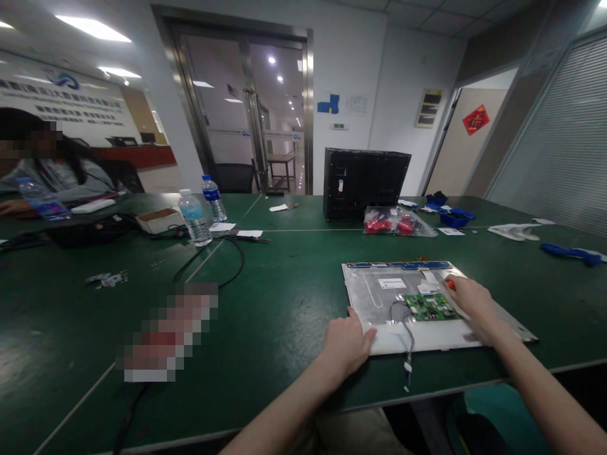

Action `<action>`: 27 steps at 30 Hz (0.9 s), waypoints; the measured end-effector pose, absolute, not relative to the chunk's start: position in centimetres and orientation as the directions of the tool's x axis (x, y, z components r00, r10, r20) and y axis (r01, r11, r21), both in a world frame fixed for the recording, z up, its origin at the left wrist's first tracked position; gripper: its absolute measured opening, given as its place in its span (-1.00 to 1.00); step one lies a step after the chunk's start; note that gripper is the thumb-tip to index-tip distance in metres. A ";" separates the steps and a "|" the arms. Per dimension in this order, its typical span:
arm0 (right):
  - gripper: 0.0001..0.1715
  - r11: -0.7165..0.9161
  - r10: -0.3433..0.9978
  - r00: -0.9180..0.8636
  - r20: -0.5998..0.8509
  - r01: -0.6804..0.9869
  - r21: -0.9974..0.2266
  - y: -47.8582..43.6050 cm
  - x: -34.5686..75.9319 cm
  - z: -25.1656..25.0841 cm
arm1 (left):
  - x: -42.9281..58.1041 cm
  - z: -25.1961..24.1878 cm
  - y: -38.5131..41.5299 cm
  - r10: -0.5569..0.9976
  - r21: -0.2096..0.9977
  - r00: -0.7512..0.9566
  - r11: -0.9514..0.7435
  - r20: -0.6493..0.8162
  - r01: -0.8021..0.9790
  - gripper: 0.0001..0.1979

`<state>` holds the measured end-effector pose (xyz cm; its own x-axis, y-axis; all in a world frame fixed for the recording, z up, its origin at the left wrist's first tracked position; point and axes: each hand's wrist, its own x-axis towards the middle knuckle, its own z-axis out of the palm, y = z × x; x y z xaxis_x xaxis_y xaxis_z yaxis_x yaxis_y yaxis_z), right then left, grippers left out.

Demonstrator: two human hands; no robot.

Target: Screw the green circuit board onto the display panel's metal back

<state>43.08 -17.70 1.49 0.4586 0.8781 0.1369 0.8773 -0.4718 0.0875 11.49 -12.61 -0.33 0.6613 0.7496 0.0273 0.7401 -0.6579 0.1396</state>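
A display panel (pixel 379 297) is laid flat on the table (pixel 284 297), right of centre and close to the near edge. A circuit board (pixel 429 306) is set on its near right part, with the right hand (pixel 469 297) rested just right of it — the left hand (pixel 348 344) is placed at the panel's near left corner. Behind the panel a monitor casing (pixel 363 183) is stood upright, with a bag of parts (pixel 398 222) just before it. Two water bottles (pixel 195 218) are stood well left of the casing

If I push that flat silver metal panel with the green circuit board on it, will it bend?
Probably not: the flat silver metal panel looks rigid and should slide across the smooth green table. Lying low and wide, it is unlikely to tip. Its small green circuit board and loose grey cable look fragile.
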 end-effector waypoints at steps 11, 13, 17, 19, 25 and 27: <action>-0.71 -0.183 0.983 0.183 0.021 0.982 0.039 -15.0 39.6 0.8 | 14.2 -0.3 -12.1 0.670 0.177 0.741 -0.735 0.037 0.655 -0.31; -0.70 -0.198 0.980 0.197 0.013 0.979 0.054 -14.9 40.1 0.7 | 14.6 -0.6 -12.0 0.657 0.164 0.752 -0.749 0.058 0.642 -0.31; -0.68 -0.227 0.974 0.228 -0.006 0.971 0.074 -14.5 40.8 0.7 | 15.3 -1.0 -11.8 0.640 0.147 0.765 -0.766 0.072 0.626 -0.29; -0.68 -0.228 0.973 0.230 -0.015 0.971 0.077 -14.3 40.9 0.9 | 15.5 -0.9 -11.7 0.631 0.147 0.772 -0.772 0.070 0.618 -0.30; -0.67 -0.205 0.978 0.207 -0.024 0.976 0.068 -14.2 41.0 1.4 | 15.6 -0.7 -11.6 0.623 0.160 0.779 -0.778 0.072 0.608 -0.32; -0.67 -0.199 0.979 0.201 -0.028 0.977 0.073 -14.3 41.0 1.5 | 15.6 -0.9 -11.6 0.627 0.166 0.775 -0.775 0.081 0.610 -0.32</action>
<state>41.04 -14.31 1.52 0.2009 0.9792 -0.0275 0.9774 -0.1985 0.0726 15.62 -11.60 -0.85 0.7748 0.6270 0.0812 0.6097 -0.7750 0.1665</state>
